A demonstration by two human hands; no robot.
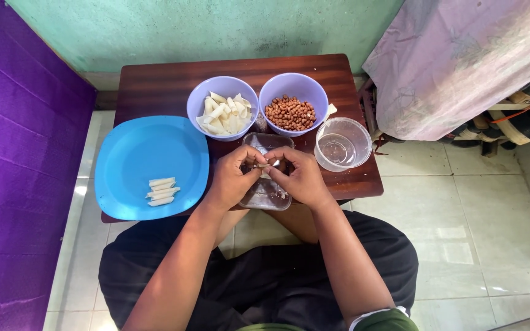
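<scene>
The person sits at a small dark wooden table (pixel 154 86), both hands meeting over a clear rectangular container (pixel 267 142) at the near-middle of the tabletop. The left hand (pixel 231 178) and the right hand (pixel 305 178) come together fingertip to fingertip, and between them sits a small pale piece (pixel 269 164) — it looks like a little folded wrapper, though it is too small to tell what, if anything, is inside. Both sets of fingers are drawn in narrow, pinching that piece from either side; neither hand is spread.

The piece lies directly between the two hands, its long axis running left to right, so each hand holds one end and neither is clearly nearer. It hangs just above the clear container rather than resting on the table.

On the far side stand two lilac bowls side by side: the left bowl (pixel 199 98) holds white rolled pieces (pixel 223 115), the right bowl (pixel 294 86) reddish-brown peanuts (pixel 289 113). To the right of the hands sits a round clear tub (pixel 356 130) (apparently empty). To the left lies a large blue plate (pixel 142 153), with four white finished rolls (pixel 162 191) stacked near its near-right part — well apart from the hands.
</scene>
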